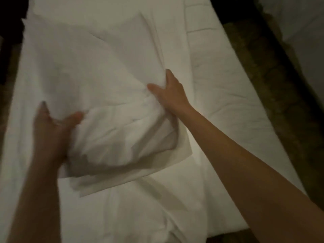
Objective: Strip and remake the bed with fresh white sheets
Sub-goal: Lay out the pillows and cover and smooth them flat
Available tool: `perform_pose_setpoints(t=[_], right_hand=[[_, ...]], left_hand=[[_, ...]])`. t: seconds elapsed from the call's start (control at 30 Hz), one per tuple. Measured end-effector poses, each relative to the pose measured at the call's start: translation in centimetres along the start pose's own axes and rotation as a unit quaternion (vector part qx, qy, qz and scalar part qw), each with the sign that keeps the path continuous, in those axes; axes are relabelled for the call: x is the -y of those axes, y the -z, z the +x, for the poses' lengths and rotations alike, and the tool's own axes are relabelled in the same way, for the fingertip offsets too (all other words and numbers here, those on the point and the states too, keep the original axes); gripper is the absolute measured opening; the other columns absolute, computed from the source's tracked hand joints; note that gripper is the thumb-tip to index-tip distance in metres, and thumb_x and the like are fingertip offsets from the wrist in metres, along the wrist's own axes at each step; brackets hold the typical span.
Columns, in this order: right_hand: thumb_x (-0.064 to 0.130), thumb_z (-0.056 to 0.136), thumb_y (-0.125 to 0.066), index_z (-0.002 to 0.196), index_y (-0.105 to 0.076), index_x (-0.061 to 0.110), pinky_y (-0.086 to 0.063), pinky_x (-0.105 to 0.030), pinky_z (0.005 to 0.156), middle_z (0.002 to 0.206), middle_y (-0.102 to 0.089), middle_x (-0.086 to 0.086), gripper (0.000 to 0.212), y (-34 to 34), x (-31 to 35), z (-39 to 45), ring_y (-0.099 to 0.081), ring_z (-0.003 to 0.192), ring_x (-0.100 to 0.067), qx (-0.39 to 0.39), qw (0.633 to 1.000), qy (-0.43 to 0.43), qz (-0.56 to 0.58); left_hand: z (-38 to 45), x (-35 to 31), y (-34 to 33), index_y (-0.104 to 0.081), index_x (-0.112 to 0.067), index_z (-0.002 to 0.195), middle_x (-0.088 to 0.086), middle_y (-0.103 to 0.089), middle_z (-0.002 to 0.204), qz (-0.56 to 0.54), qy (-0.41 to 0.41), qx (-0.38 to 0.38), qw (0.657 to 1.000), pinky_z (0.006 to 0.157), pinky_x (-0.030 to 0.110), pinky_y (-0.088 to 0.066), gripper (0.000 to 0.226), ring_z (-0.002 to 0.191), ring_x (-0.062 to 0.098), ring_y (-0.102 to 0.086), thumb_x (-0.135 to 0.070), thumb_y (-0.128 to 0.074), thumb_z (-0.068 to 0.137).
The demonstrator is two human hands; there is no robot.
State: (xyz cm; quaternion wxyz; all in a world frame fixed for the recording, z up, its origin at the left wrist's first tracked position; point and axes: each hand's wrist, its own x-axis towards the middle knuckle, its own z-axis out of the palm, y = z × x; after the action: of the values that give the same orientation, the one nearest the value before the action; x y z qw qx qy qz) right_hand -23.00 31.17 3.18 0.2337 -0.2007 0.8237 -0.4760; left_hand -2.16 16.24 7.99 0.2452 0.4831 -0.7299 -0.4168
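Observation:
A white pillow in a white pillowcase (112,109) lies in the middle of the bed, its near end bunched and puffed up. My left hand (52,130) grips the pillow's left side, thumb pressed into the cloth on top. My right hand (168,95) holds the right edge, with the thumb on the fabric and the fingers along the seam. The loose flap of the case (140,174) sticks out toward me. Under the pillow spreads a white sheet (143,213), rumpled near the bed's foot.
A quilted white mattress pad (224,95) shows along the bed's right side. Dark patterned carpet (273,85) runs to the right of it. Another white bed or cloth (301,20) sits at the top right. The left edge is dark.

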Motion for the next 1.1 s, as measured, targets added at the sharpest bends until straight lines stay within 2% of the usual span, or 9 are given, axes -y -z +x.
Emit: perform_pose_setpoints(t=[0.1,0.17,0.47,0.57,0.63,0.77,0.9,0.97,1.1], right_hand=[[0.037,0.087,-0.065,0.130,-0.047,0.012,-0.043,-0.035,0.094,0.126,-0.060,-0.008,0.053,6.9,-7.2,-1.5,-0.056,0.115,-0.027,-0.044,0.998,-0.053,-0.014],[0.035,0.088,-0.065,0.131,-0.047,0.011,-0.043,-0.034,0.095,0.127,-0.058,-0.008,0.052,11.3,-11.8,-3.0,-0.054,0.116,-0.027,-0.062,0.994,-0.090,-0.026],[0.024,0.090,-0.065,0.130,-0.050,0.008,-0.042,-0.033,0.089,0.122,-0.058,-0.009,0.045,24.7,-26.8,-10.4,-0.055,0.110,-0.026,-0.125,0.972,-0.184,-0.070],[0.026,0.092,-0.063,0.136,-0.045,0.009,-0.035,-0.027,0.089,0.129,-0.054,-0.009,0.051,25.6,-30.1,-11.9,-0.051,0.110,-0.022,-0.130,0.963,-0.229,-0.067],[0.030,0.093,-0.061,0.142,-0.037,0.010,-0.034,-0.027,0.091,0.137,-0.049,-0.012,0.058,25.1,-31.9,-12.0,-0.049,0.121,-0.030,-0.123,0.951,-0.275,-0.075],[0.038,0.094,-0.054,0.148,-0.023,0.008,-0.033,-0.050,0.108,0.149,-0.029,-0.021,0.069,22.8,-33.9,-10.9,-0.034,0.134,-0.040,-0.133,0.920,-0.292,-0.226],[0.022,0.098,-0.045,0.154,-0.003,0.015,-0.014,-0.062,0.114,0.160,-0.001,-0.012,0.071,20.3,-32.1,-10.9,-0.004,0.146,-0.036,-0.078,0.875,-0.252,-0.406],[0.022,0.098,-0.041,0.154,0.002,0.019,-0.001,-0.064,0.112,0.161,0.012,-0.008,0.070,18.3,-31.5,-11.9,0.010,0.147,-0.032,-0.011,0.874,-0.199,-0.444],[0.030,0.100,-0.032,0.153,0.008,0.022,-0.004,-0.068,0.109,0.161,0.013,-0.005,0.067,13.8,-30.8,-15.7,0.012,0.147,-0.033,0.063,0.868,-0.177,-0.460]], left_hand=[[-5.2,-0.7,-8.6,-0.055,-0.013,0.117,0.002,-0.064,0.098,-0.032,-0.002,0.096,0.995,0.063,0.006,-0.046,0.042,0.079,0.003,-0.062,0.000,-0.071,0.080],[-8.6,-0.5,-14.6,-0.054,-0.006,0.121,0.006,-0.063,0.105,-0.040,0.017,0.146,0.988,0.065,0.004,-0.046,0.046,0.092,0.015,-0.061,0.005,-0.070,0.079],[-21.6,2.1,-31.2,-0.044,-0.007,0.138,0.008,-0.058,0.131,-0.076,0.151,0.296,0.940,0.101,0.039,-0.047,0.071,0.117,0.023,-0.058,-0.024,-0.073,0.076],[-24.1,4.0,-32.4,-0.046,-0.010,0.137,0.006,-0.059,0.130,-0.102,0.224,0.317,0.916,0.097,0.034,-0.050,0.056,0.116,0.021,-0.059,-0.014,-0.069,0.086],[-24.9,5.8,-32.0,-0.053,-0.013,0.129,0.008,-0.064,0.123,-0.102,0.300,0.316,0.894,0.092,0.033,-0.053,0.054,0.108,0.021,-0.064,-0.029,-0.074,0.081],[-25.4,7.2,-30.9,-0.058,-0.016,0.125,0.005,-0.066,0.120,-0.020,0.390,0.365,0.845,0.096,0.038,-0.050,0.053,0.106,0.022,-0.063,-0.048,-0.067,0.084],[-25.4,6.1,-30.8,-0.051,-0.021,0.118,0.002,-0.059,0.110,0.061,0.389,0.435,0.810,0.076,0.032,-0.045,0.046,0.096,0.021,-0.055,-0.058,-0.050,0.090],[-25.4,6.4,-30.4,-0.047,-0.020,0.121,0.004,-0.057,0.113,0.094,0.411,0.468,0.777,0.077,0.033,-0.045,0.056,0.096,0.023,-0.056,-0.066,-0.044,0.089],[-25.7,7.1,-28.2,-0.049,-0.018,0.118,0.007,-0.070,0.100,0.188,0.432,0.580,0.665,0.078,0.033,-0.052,0.070,0.081,0.022,-0.069,-0.077,-0.034,0.084]])
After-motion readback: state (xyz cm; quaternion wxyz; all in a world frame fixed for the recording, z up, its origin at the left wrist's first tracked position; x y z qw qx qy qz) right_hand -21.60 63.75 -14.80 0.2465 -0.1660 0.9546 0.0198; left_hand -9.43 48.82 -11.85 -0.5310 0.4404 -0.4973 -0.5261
